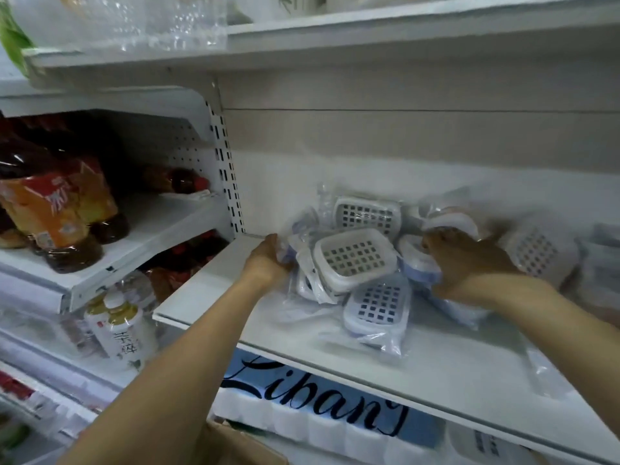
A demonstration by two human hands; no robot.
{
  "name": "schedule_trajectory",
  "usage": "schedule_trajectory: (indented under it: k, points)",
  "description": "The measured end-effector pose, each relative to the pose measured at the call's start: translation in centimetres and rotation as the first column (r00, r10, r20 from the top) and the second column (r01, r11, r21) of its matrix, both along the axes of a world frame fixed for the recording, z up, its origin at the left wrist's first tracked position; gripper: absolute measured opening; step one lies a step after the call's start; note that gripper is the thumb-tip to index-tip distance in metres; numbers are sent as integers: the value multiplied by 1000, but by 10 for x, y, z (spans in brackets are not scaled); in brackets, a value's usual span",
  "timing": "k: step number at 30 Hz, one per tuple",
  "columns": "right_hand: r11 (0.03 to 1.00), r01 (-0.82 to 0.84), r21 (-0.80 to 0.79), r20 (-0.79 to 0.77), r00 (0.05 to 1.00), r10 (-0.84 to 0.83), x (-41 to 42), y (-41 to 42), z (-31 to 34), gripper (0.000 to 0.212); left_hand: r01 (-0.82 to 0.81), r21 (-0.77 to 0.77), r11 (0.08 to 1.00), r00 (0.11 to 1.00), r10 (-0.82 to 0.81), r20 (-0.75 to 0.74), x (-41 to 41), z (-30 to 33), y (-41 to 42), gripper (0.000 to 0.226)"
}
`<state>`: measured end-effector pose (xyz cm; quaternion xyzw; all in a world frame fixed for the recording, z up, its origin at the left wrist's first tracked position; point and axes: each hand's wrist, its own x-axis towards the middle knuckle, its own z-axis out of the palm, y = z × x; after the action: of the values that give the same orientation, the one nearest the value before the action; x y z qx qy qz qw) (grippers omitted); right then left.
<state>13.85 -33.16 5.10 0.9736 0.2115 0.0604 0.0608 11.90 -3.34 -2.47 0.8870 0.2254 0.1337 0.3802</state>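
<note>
Item: soap dishes (pixel 355 260), white and pale blue, each with a grid of square holes and sealed in a clear bag.
Location: heaped at the centre of the frame on a white shelf (pixel 436 360), towards its back wall. Some are laid flat, others are tilted against one another.
Left hand (pixel 268 260): set at the left edge of the heap. The grip is closed on the bag of the outermost dish, with the fingers curled round it.
Right hand (pixel 469 263): laid palm down on the right side of the heap. The grip is closed on a blue-rimmed dish, held between thumb and fingers.
Further dish (pixel 536 253): bagged, seen at centre right just beyond the right hand and partly hidden by it.
Post (pixel 228 169): white and slotted, fixed at the left end of the shelf.
Tea bottles (pixel 50 213): dark, orange-labelled and shrink-wrapped, stocked on the neighbouring shelf at the left of the frame.
Pale bottle (pixel 117 330): cream-capped, kept at lower left, one shelf down.
Pack of rolls (pixel 318 404): white with a blue band and black script, stored under the shelf at bottom centre.
Cardboard box (pixel 235 444): brown, seen at the bottom edge beside the left forearm.
Glassware (pixel 151 21): clear and blurred, at the top left.
</note>
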Motion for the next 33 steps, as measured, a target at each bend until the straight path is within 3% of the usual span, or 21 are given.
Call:
schedule_trajectory:
  k: [3,7,10,14,17,22,25,29,33]
  points:
    - [997,-64,-53,157,985,71,9,-3,-18,58,-55,84,995,998,58,-33,12,-4,-4,31]
    - [994,-106,-28,263,959,109,22,-11,-26,54,-142,125,982,989,135,63,14,-8,-3,25]
    - [954,-155,256,287,955,78,27,-16,-16,45,-250,-143,958,933,278,230,7,1,3,12]
    - [688,-196,699,130,981,147,19,-19,0,31,-258,-312,914,860,365,357,-17,14,6,33]
    - [418,-176,891,118,980,160,4,-18,12,35,-181,-452,874,819,388,423,-45,23,8,30]
    - [130,-181,975,175,983,54,-42,-15,23,46,8,-590,808,786,359,503,-90,46,-9,25]
    - [40,-181,983,179,983,45,-83,-22,24,35,113,-638,762,772,337,539,-125,55,-29,16]
    - [-223,30,974,-12,996,85,-130,-40,12,39,272,-693,668,817,221,533,-169,59,-70,19]
    - [-355,200,913,-184,980,78,-170,-74,0,39,389,-763,516,873,56,484,-195,56,-123,17]
